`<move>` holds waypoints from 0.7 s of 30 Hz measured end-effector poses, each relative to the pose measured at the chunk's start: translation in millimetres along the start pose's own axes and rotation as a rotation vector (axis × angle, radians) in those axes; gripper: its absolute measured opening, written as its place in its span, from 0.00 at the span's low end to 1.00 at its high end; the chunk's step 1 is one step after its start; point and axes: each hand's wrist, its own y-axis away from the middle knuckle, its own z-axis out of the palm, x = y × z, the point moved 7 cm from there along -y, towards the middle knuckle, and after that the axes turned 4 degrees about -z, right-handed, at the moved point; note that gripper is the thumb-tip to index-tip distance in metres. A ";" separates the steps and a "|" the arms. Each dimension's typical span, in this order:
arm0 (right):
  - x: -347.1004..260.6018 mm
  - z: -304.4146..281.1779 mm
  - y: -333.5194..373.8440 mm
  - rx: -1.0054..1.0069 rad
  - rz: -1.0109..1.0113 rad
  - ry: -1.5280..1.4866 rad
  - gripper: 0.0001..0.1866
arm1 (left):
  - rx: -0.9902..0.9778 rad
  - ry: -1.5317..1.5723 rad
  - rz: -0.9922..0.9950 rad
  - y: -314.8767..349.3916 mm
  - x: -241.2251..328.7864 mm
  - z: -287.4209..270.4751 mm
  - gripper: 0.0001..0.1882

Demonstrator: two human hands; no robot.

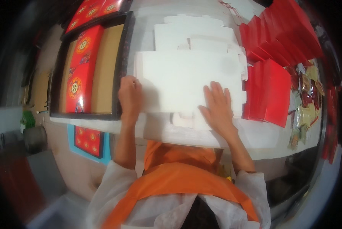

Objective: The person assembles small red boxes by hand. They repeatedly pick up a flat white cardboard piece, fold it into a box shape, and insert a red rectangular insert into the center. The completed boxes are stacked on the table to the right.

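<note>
A flat white cardboard box blank [182, 78] lies on top of several others, its edges cut into tabs. At its left edge is my left hand [130, 95], fingers curled closed; whatever is between them is hidden. My right hand [218, 107] rests flat on the blank's right part, fingers stretched out and slightly apart. Further white blanks [178, 34] show beyond, and a white flap [182, 119] sticks out toward me below the top sheet.
Left of the blanks stands a dark-rimmed tray [119, 68] holding red patterned boxes [79, 72]. Red boxes or folders [272, 91] stand in rows at the right, with small wrapped packets [306, 99] beyond. Lower left, another red patterned box [89, 140] lies on a blue surface [107, 152].
</note>
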 end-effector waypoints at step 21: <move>73.8 -106.0 40.1 0.342 0.578 -1.099 0.16 | 0.208 0.679 -0.020 71.6 20.8 -104.0 0.21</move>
